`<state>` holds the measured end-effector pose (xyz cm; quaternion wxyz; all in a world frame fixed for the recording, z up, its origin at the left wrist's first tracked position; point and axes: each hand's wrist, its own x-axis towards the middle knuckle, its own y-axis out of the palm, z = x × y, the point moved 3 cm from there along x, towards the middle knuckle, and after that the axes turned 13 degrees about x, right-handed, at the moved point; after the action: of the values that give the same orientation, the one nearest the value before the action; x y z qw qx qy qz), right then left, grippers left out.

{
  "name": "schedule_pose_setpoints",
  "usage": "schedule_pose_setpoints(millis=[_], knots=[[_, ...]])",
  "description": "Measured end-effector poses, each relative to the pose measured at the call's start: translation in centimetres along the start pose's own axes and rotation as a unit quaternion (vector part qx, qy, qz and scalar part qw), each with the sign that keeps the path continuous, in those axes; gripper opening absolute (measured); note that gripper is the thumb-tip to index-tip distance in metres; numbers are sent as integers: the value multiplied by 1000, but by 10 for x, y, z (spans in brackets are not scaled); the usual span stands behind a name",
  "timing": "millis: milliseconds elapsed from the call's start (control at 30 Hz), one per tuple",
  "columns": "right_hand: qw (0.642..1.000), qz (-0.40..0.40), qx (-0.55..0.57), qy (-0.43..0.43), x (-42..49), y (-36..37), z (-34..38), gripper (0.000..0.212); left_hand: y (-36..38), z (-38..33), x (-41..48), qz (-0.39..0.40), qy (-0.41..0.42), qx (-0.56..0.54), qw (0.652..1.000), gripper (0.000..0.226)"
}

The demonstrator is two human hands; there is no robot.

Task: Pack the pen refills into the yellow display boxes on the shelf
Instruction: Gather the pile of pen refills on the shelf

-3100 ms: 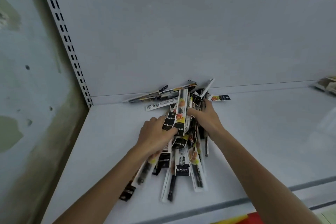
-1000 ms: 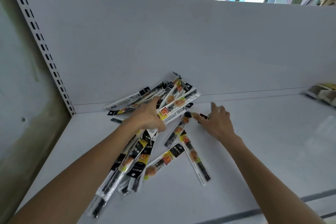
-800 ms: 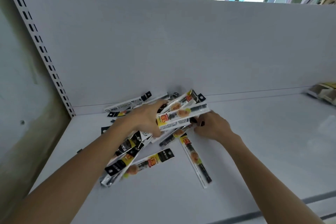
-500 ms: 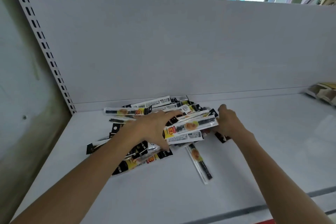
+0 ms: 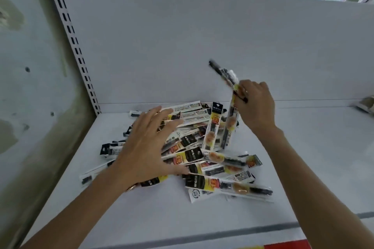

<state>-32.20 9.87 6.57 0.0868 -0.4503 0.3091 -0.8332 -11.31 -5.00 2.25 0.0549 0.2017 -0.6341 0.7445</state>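
A loose pile of pen refill packets, clear sleeves with black, yellow and orange print, lies on the white shelf near its back left corner. My left hand lies flat on the left side of the pile with its fingers spread. My right hand is raised above the pile's back right and grips a few packets; one end sticks up and left, the others hang down onto the pile. No yellow display box shows plainly.
The white back panel stands right behind the pile. A slotted upright and a stained wall close the left side. Some packaging lies at the far right edge. A grey strip runs along the shelf's front.
My right hand has lifted off the shelf with a few packets in its grip. The pile has been pushed together and my left hand now lies spread flat on it.
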Motion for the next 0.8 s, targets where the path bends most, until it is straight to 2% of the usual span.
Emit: schedule_pose_setpoints(millis=[67,133,167,233,333,467,533,600,667,733,800], knots=[[995,-76,-6,61,7,-12,-11,16,5,12,-29,108,-44,-31,993,107],[981,-134,17,140,15,-27,-21,17,11,11,-48,164,-27,-9,986,99],[970,-164,51,170,17,-35,-24,17,15,6,-52,169,-17,-9,985,98],[952,-218,129,174,21,-43,-22,10,21,-2,-52,159,-13,-21,987,100],[918,-228,277,171,24,-36,-6,10,31,-8,-45,121,-2,2,993,92],[852,-155,436,243,5,-4,17,14,33,-19,-36,12,19,31,999,55],[841,-124,450,272,-9,12,18,19,28,-33,-35,-38,31,-10,999,45],[893,-50,363,263,-21,27,14,19,26,-53,-35,-59,82,-24,995,42],[949,72,226,208,-30,40,7,35,30,-67,-36,-49,133,-3,990,44],[965,173,117,158,-35,44,0,50,33,-68,-37,-46,150,8,988,43],[963,224,82,124,-36,42,-11,59,30,-60,-39,-71,149,7,986,37]])
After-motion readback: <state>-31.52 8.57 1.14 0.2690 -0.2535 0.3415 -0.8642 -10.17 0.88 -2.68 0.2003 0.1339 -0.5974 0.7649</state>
